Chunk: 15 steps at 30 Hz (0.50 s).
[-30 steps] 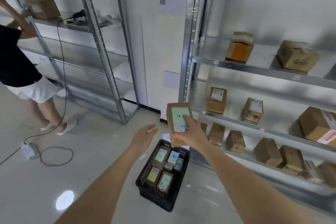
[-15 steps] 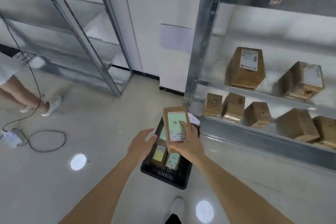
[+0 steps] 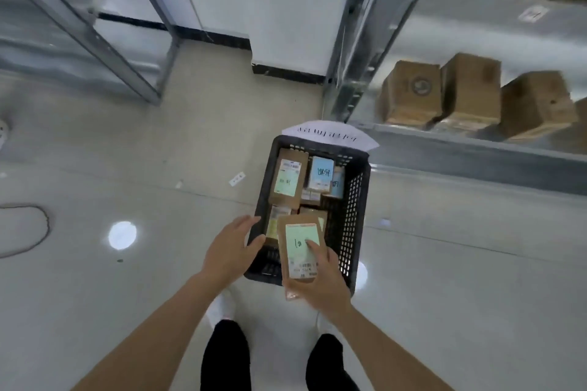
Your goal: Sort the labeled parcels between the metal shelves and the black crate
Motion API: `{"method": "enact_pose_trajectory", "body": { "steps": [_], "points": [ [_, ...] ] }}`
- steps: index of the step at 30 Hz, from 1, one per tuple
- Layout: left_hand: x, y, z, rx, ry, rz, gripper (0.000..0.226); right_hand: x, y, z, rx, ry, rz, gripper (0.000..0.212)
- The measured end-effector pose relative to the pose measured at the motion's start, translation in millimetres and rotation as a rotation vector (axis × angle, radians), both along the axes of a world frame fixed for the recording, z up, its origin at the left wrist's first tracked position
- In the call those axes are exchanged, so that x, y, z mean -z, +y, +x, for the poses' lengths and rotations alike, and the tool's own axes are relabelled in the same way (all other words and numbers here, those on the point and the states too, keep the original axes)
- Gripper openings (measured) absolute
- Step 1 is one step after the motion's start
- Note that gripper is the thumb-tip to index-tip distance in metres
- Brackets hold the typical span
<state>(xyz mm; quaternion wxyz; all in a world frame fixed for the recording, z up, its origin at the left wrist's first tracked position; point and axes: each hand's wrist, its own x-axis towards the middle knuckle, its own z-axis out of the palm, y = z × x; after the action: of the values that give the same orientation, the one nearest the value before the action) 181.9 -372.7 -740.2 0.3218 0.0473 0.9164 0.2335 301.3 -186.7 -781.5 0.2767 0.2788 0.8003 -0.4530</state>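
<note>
My right hand (image 3: pixel 320 282) grips a brown parcel with a green label (image 3: pixel 300 246), held flat above the near end of the black crate (image 3: pixel 352 206) on the floor. My left hand (image 3: pixel 230 252) hovers open beside it, over the crate's near left corner, fingers spread. Inside the crate lie several labelled parcels: a green-labelled one (image 3: pixel 287 181) at the far left and a blue-labelled one (image 3: pixel 321 174) beside it. The metal shelves (image 3: pixel 476 146) stand to the right, with brown boxes (image 3: pixel 409 90) on the low level.
A white sheet with writing (image 3: pixel 330 135) lies under the crate's far edge. A second metal rack (image 3: pixel 104 51) stands at the left. A cable (image 3: pixel 35 225) loops on the floor at far left. My legs and shoes show below the crate.
My view has tipped down and I have stepped up to the crate. Both hands came down with the green-labelled parcel, from in front of the shelves to just over the crate.
</note>
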Motion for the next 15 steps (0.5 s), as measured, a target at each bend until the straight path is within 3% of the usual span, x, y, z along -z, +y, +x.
{"method": "enact_pose_trajectory", "body": {
  "steps": [8, 15],
  "points": [
    [166, -59, -29, 0.048, -0.048, 0.000, 0.047, 174, -52, -19, 0.069, -0.045, -0.009, 0.103],
    [240, -88, -41, -0.017, -0.056, 0.019, 0.047, 260, -86, -38, 0.165, -0.038, 0.035, 0.116]
  ]
}}
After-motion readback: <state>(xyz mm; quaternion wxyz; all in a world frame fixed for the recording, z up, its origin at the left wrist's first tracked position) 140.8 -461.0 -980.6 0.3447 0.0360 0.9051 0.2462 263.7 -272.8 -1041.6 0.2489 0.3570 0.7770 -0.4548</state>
